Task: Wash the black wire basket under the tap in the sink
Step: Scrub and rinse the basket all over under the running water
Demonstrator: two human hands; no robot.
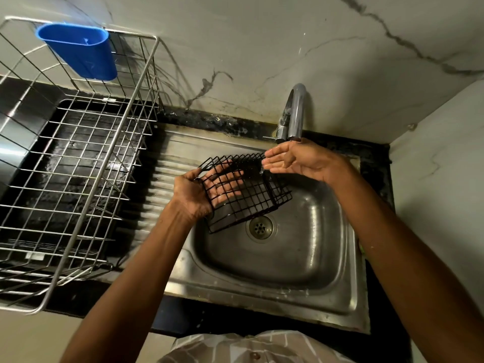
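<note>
Nearest the camera, a patterned shirt [251,348] fills the bottom edge. Beyond it, the left hand [195,189] holds the black wire basket [246,189] tilted over the sink [275,260], fingers spread inside, thumb hooked on its rim. Under the tap [294,113], the right hand [296,159] lies palm-up, fingers straight and together, beside the basket's far edge. Left stands a dish rack [73,163] with a blue cup [81,52].

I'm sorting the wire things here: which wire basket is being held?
The black wire basket, gripped by the left hand over the sink. The big silver rack sits untouched on the counter.
</note>
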